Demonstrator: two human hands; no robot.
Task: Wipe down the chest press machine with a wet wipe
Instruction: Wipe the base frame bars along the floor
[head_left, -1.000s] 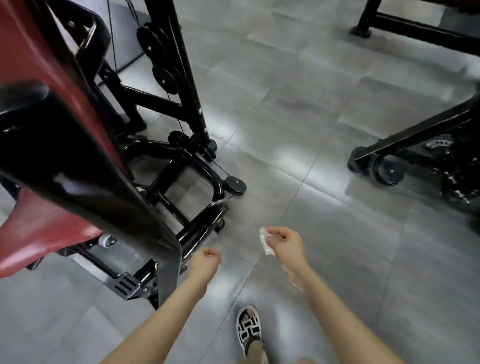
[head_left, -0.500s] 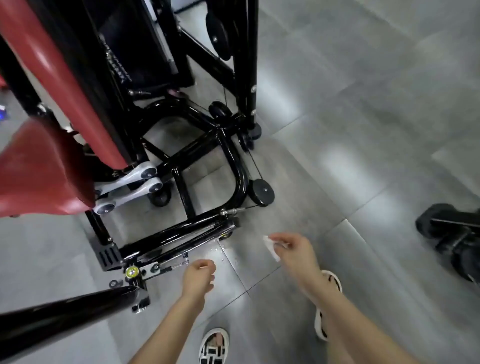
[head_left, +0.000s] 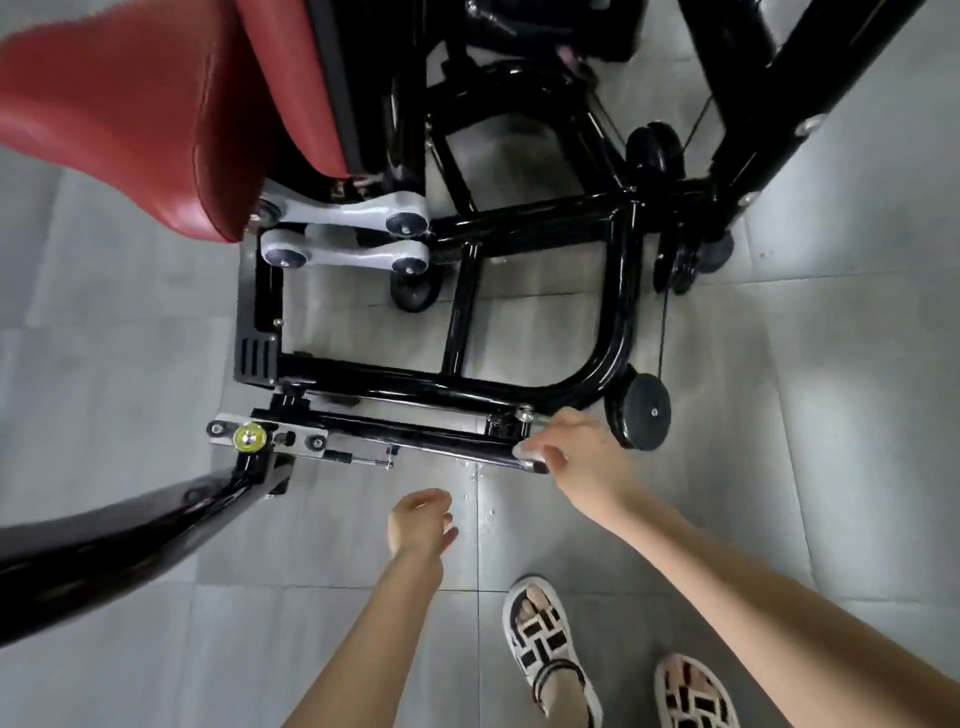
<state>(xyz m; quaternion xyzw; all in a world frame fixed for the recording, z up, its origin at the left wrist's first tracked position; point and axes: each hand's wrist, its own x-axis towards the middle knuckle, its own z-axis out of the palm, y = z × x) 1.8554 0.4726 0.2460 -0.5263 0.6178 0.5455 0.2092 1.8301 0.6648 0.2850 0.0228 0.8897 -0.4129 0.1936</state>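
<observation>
Right hand (head_left: 584, 457) was down at the chest press machine (head_left: 615, 312), fingers bunched and pinching the wet wipe (head_left: 525, 453) against the end of the low black bar (head_left: 415, 435). The wipe was white, crumpled small, only a scrap showing beyond the fingertips. Just past those fingers sat a black disc roller (head_left: 644, 410). Beneath them, droplets (head_left: 480, 475) on the grey floor (glossy black tubing, red seat (head_left: 130, 119) well beyond). Left hand (head_left: 421, 525) hung nearby, fingers loosely curled, holding nothing.
</observation>
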